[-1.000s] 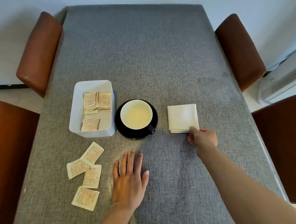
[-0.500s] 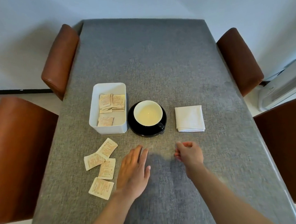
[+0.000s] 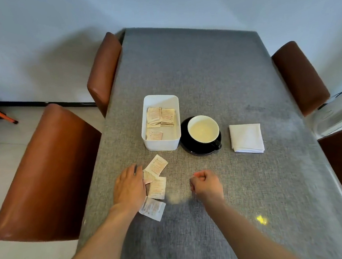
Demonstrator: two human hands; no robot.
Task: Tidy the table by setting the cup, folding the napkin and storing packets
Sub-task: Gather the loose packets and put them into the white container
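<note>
Partly hidden under the left hand (image 3: 129, 187), whose flat, spread fingers cover them, lie loose packets (image 3: 156, 165) on the grey cloth table (image 3: 202, 74); their print is too blurred to read. The right hand (image 3: 208, 185) is a closed, empty fist. More packets sit in the white bin (image 3: 161, 122), beside the cup (image 3: 203, 128) on its black saucer (image 3: 186, 146) and the folded napkin (image 3: 246, 137). Brown chairs (image 3: 44, 172) flank the table.
</note>
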